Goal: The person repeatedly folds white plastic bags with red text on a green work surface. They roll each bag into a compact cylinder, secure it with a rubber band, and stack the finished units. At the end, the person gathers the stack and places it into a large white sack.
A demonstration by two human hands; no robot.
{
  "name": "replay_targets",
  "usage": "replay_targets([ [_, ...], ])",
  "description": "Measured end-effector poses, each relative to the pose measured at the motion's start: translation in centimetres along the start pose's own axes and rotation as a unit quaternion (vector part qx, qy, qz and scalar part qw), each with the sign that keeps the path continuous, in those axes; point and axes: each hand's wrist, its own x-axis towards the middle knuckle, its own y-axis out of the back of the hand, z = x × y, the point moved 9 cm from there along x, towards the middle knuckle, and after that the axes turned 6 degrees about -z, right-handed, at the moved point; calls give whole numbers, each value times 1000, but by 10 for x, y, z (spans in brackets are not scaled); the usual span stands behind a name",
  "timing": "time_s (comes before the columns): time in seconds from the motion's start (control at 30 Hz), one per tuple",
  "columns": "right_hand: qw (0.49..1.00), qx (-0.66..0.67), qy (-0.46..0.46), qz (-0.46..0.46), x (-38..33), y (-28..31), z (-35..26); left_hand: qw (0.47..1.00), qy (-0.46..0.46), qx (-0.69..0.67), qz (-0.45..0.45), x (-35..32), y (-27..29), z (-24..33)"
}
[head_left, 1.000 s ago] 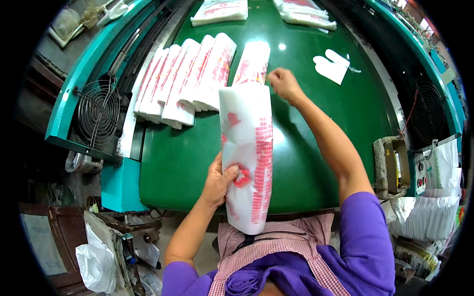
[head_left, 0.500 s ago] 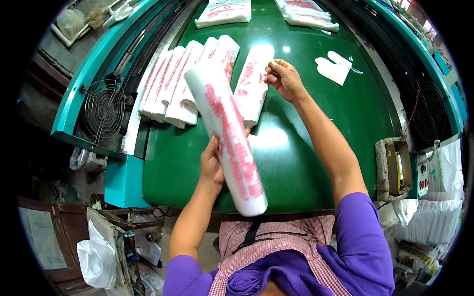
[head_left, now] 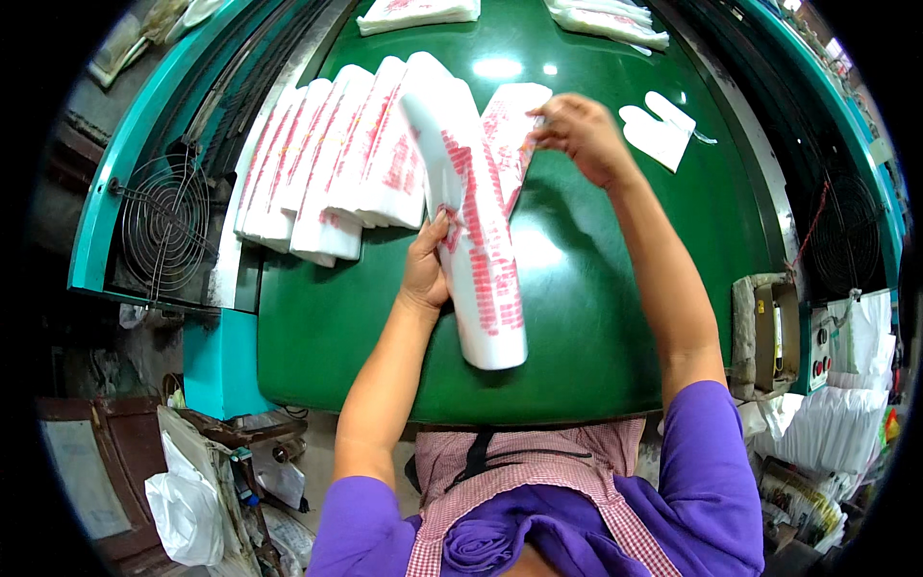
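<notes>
My left hand (head_left: 426, 264) is wrapped round a long folded bundle of white plastic bags (head_left: 486, 279) with red print, held up over the green table. Past it, partly covered, another folded bag bundle (head_left: 510, 120) lies tilted to the right. My right hand (head_left: 585, 135) is at that bundle's right edge, its fingers bent and smeared by motion; whether they grip it I cannot tell. To the left, several similar folded bundles (head_left: 322, 163) lie side by side in a slanted, overlapping row.
The green table (head_left: 596, 356) runs between teal side frames with wire fan guards (head_left: 165, 226). Flat bag stacks (head_left: 418, 12) lie at the far end. A white cut-out plastic piece (head_left: 659, 133) is at the right. A grimy box (head_left: 767, 332) sits at the table's right edge.
The bundle in my left hand has moved away from my body and turned more upright. The bundle behind it leans further right. My right hand has shifted slightly right.
</notes>
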Motion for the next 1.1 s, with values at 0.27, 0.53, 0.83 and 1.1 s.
replay_targets([
  [0.27, 949, -257, 49, 174, -29, -33, 85, 999, 36, -12, -36, -38, -61, 2],
  [0.53, 961, 207, 78, 164, -12, -78, 96, 969, 37, -97, -223, -76, -109, 29],
  [0.83, 904, -352, 200, 141, -48, -9, -24, 986, 68, 21, -151, -53, -101, 4],
  [1.1, 663, -667, -180, 288, -378, 270, -85, 953, 141, -72, -257, -44, -145, -55],
])
